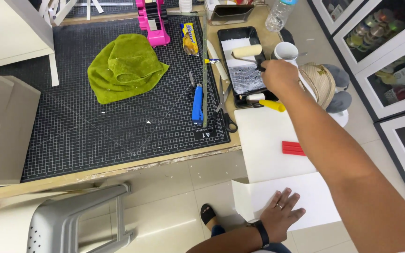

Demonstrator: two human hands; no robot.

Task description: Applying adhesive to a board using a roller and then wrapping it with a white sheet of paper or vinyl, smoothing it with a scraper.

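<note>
My right hand (280, 76) reaches over the black paint tray (226, 37) and grips the handle of a paint roller (247, 51), whose cream sleeve rests on the tray's white paint. A second small roller with a yellow handle (269, 103) lies at the tray's near end. My left hand (281, 212), fingers spread and a black watch on the wrist, presses flat on a white sheet (315, 197) that lies over a white board (263, 140) at the table's right.
A black cutting mat (94, 126) holds a green cloth (125, 65), a blue utility knife (197, 104), scissors (226, 112), a pink tape dispenser (154, 23) and a long ruler. A red block (293, 148), white cup (285, 50), plastic bottle (280, 14), woven hat (319, 82), grey stool (80, 220) and glass cabinets (390, 61) stand around.
</note>
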